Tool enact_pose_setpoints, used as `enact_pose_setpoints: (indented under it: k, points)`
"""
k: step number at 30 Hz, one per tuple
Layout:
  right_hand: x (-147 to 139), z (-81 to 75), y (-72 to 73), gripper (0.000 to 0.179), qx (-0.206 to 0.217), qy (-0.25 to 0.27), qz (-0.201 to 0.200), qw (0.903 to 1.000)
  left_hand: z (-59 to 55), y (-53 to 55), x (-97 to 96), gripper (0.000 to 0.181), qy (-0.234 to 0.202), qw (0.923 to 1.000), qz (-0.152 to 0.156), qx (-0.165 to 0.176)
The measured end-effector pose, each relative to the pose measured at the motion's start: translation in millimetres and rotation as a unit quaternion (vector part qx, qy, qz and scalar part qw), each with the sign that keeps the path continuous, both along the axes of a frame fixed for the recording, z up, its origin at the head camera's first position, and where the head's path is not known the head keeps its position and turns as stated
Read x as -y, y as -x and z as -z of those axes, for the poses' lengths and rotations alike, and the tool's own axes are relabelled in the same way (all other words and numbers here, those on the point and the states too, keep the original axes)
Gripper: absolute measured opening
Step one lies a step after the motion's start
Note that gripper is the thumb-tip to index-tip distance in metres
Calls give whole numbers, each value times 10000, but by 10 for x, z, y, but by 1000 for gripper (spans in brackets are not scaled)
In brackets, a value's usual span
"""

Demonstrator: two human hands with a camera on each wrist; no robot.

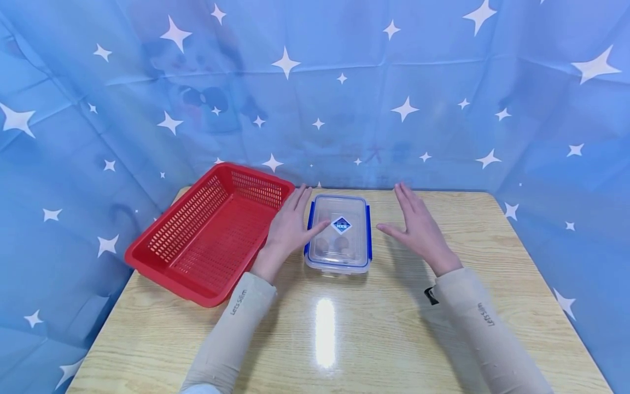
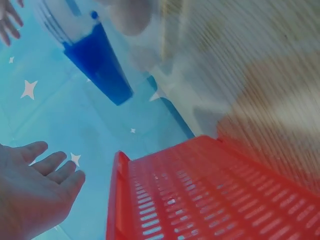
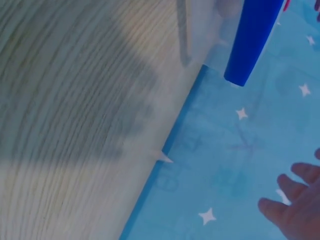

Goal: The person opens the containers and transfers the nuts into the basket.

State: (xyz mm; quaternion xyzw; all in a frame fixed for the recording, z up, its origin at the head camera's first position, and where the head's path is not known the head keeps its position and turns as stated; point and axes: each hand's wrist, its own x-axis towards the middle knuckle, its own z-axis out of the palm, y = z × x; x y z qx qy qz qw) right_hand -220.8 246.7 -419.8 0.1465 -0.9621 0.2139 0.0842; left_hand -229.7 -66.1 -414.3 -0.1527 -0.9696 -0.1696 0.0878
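Note:
A clear plastic food container (image 1: 339,249) with a blue-edged lid and blue side clips stands on the table between the two hands. Some round things show dimly through its lid. My left hand (image 1: 289,225), fingers extended, is at the container's left side, its thumb overlapping the lid in the head view. Over on the right, my right hand (image 1: 420,227) is held apart from the container with straight fingers and the thumb pointing toward it. Blue clips (image 2: 97,62) appear near the left hand, and another blue clip (image 3: 253,42) shows in the right wrist view. Neither hand holds anything.
A red plastic basket (image 1: 206,293) with slotted walls stands at the table's left, close beside the left forearm. A small black item (image 1: 431,296) lies by the right cuff. Behind the wooden table (image 1: 384,339) hangs a blue curtain (image 1: 344,137) with white stars.

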Motion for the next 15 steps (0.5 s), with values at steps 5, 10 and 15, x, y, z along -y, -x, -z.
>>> enact_pose_setpoints:
  k: [5,10,15]
  points:
    - [20,40,-3,103,-10,6,-24,10000,13,-33,-9,93,-56,9999,106,67]
    - [39,75,-10,101,24,44,-92,9999,61,-69,13,93,-375,9984,220,366]
    - [66,106,-20,100,42,60,-139,9999,152,-76,44,92,-728,9950,332,603]
